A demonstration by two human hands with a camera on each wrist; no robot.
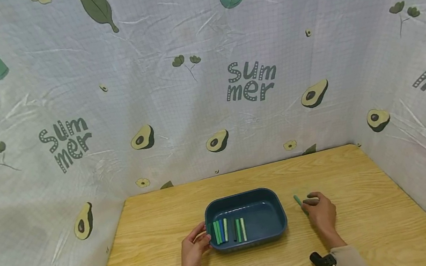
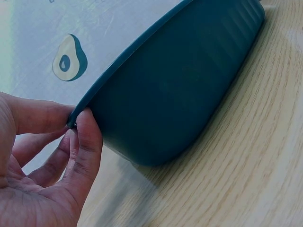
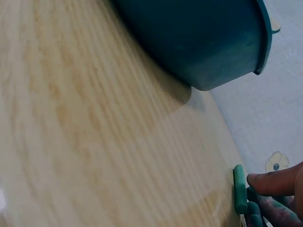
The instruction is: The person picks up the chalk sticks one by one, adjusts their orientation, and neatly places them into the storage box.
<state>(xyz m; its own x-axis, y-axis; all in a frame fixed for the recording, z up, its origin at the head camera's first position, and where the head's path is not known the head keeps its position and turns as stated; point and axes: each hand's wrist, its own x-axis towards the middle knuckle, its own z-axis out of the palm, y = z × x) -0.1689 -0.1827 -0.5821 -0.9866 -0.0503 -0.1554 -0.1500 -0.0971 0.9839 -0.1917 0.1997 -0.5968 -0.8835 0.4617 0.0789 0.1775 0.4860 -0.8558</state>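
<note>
A dark blue-green rectangular tray (image 1: 262, 214) stands on the table. My left hand (image 1: 193, 252) holds it at its left end, and in the left wrist view the thumb and fingers pinch its rim (image 2: 113, 68). Inside, to the left, green, blue, dark and pale chalk-like sticks (image 1: 221, 231) lie in two groups. Right of the tray, my right hand (image 1: 322, 213) is at a green chalk-like stick (image 3: 240, 189). The thumb tip is beside that stick with a narrow gap, other fingers close to its lower end. Green stains show on those fingers.
The wooden table (image 1: 159, 214) reaches back to a pale cloth backdrop (image 1: 172, 97) printed with avocados and leaves, which also hangs along both sides. A black strapped device sits on each wrist.
</note>
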